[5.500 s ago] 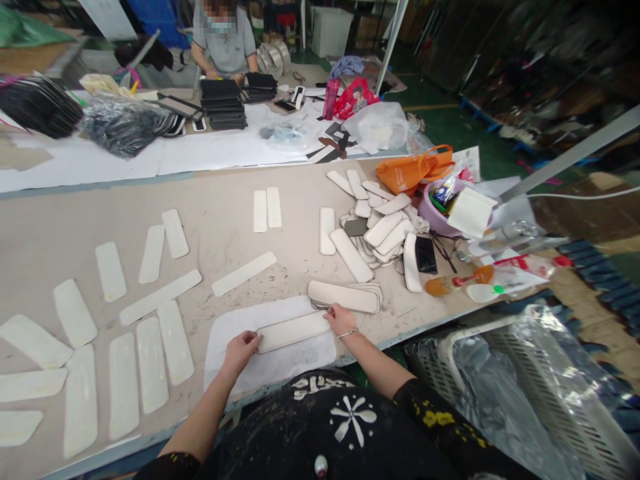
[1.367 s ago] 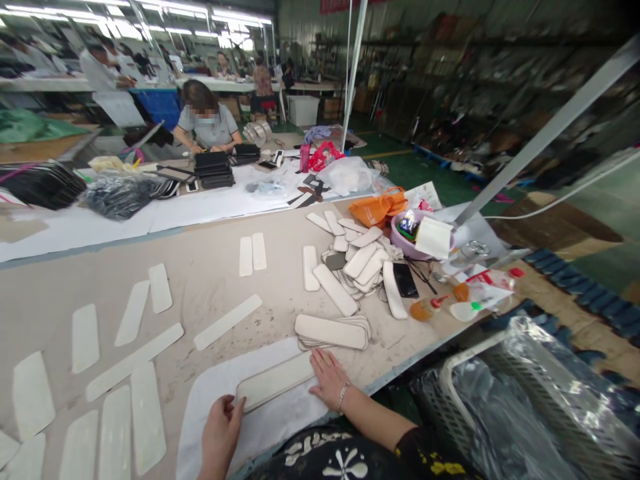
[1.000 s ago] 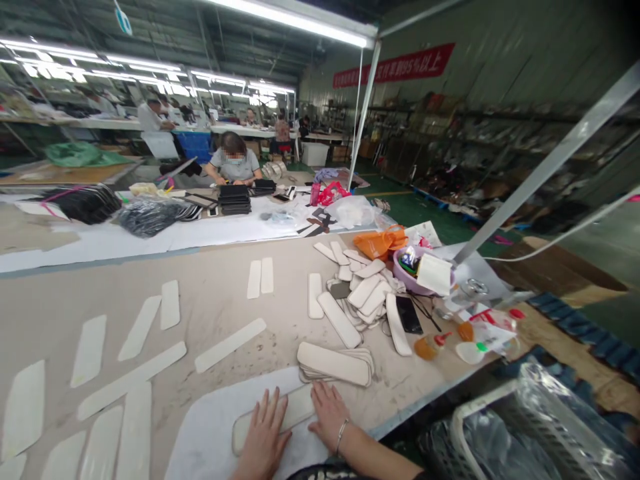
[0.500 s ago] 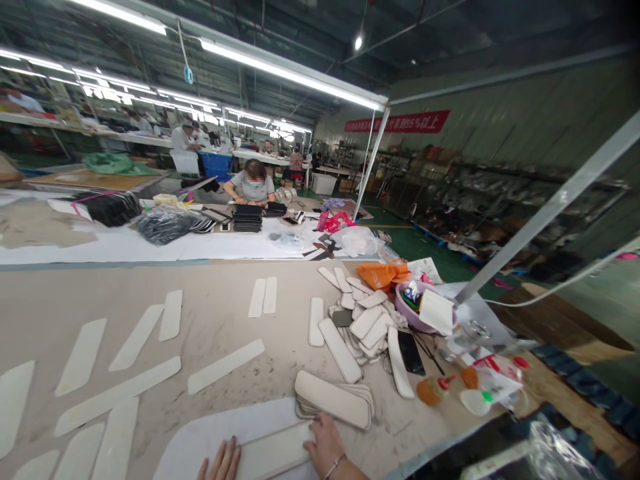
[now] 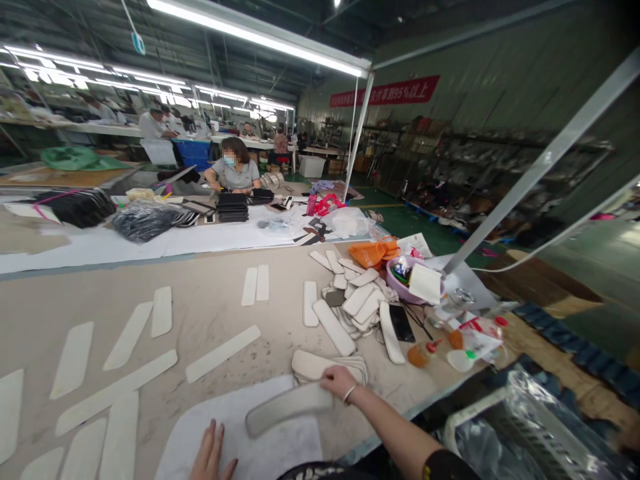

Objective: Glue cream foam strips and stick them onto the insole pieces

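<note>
My right hand (image 5: 339, 383) grips the right end of a long cream padded strip (image 5: 287, 408) and holds it tilted above a white sheet (image 5: 260, 440) on the table. Just behind that hand lies a stack of similar strips (image 5: 313, 363). My left hand (image 5: 210, 457) rests flat on the white sheet at the bottom edge, fingers spread and empty, a little left of the strip.
Several cream strips (image 5: 125, 347) lie spread over the beige table (image 5: 210, 313), with a loose heap (image 5: 357, 300) at the right. A black phone (image 5: 401, 324), glue bottles (image 5: 417, 353), purple bowl (image 5: 405, 280) and orange bag (image 5: 373, 252) crowd the right end. A person (image 5: 233, 175) works at the far table.
My right hand has lifted the strip's right end off the sheet; earlier both hands pressed it flat. My left hand has come off it. The view has tilted up.
</note>
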`<state>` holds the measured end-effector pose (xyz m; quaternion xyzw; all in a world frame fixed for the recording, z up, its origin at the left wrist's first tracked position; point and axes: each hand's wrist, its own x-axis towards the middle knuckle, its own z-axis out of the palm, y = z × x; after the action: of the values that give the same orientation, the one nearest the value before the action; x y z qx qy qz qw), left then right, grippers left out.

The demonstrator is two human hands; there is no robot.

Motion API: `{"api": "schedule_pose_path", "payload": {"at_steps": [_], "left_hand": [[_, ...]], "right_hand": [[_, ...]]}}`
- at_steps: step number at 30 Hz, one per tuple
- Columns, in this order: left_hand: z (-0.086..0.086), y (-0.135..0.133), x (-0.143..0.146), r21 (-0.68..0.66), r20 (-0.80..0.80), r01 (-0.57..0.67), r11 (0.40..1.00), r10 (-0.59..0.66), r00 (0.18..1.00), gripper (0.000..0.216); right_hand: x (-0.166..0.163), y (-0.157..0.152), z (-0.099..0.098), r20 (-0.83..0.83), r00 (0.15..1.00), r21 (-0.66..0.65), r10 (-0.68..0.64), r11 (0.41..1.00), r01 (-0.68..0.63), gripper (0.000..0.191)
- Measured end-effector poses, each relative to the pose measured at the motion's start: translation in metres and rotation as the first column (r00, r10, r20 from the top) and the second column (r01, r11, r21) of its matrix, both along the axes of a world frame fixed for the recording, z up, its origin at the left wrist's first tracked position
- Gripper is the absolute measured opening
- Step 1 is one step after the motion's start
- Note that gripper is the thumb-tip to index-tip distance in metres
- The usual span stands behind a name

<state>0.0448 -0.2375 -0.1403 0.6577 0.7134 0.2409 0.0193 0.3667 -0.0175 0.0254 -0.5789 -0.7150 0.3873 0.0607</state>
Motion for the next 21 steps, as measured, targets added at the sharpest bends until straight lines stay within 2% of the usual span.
{"api": "schedule_pose_path", "payload": {"at_steps": [3,5,7,9,11,16,19,21], "left_hand": [[0.003,-0.011,0.001,0.002,0.093,-0.05,0.999,0.049,0.994,0.069],[0.002,-0.016,0.003,0.0,0.118,-0.048,0.999,0.048,0.992,0.064],[0.001,-0.02,0.007,-0.022,0.144,-0.059,0.998,0.061,0.988,0.055],[0.002,-0.022,0.012,-0.064,0.166,-0.079,0.995,0.089,0.982,0.046],[0.003,-0.023,0.015,-0.101,0.177,-0.089,0.991,0.106,0.979,0.042],[0.01,-0.03,0.017,-0.158,0.188,-0.09,0.983,0.12,0.975,0.041],[0.022,-0.039,0.02,-0.176,0.161,-0.108,0.978,0.137,0.977,0.041],[0.033,-0.045,0.026,-0.198,0.138,-0.125,0.972,0.154,0.978,0.039]], "right_hand": [[0.045,0.049,0.028,-0.003,0.989,0.061,-0.15,0.987,0.15,0.021],[0.073,0.078,0.04,0.01,0.964,0.118,-0.265,0.958,0.262,0.034],[0.094,0.098,0.044,0.045,0.942,0.168,-0.333,0.932,0.322,0.039],[0.101,0.102,0.038,0.098,0.933,0.213,-0.346,0.923,0.32,0.04],[0.096,0.09,0.026,0.146,0.943,0.243,-0.298,0.935,0.258,0.04],[0.057,0.026,-0.015,0.224,0.974,0.201,-0.037,0.98,-0.009,0.041],[0.044,0.001,-0.029,0.262,0.96,0.172,0.102,0.973,-0.151,0.039],[0.042,-0.003,-0.038,0.287,0.937,0.173,0.199,0.951,-0.255,0.045]]}}
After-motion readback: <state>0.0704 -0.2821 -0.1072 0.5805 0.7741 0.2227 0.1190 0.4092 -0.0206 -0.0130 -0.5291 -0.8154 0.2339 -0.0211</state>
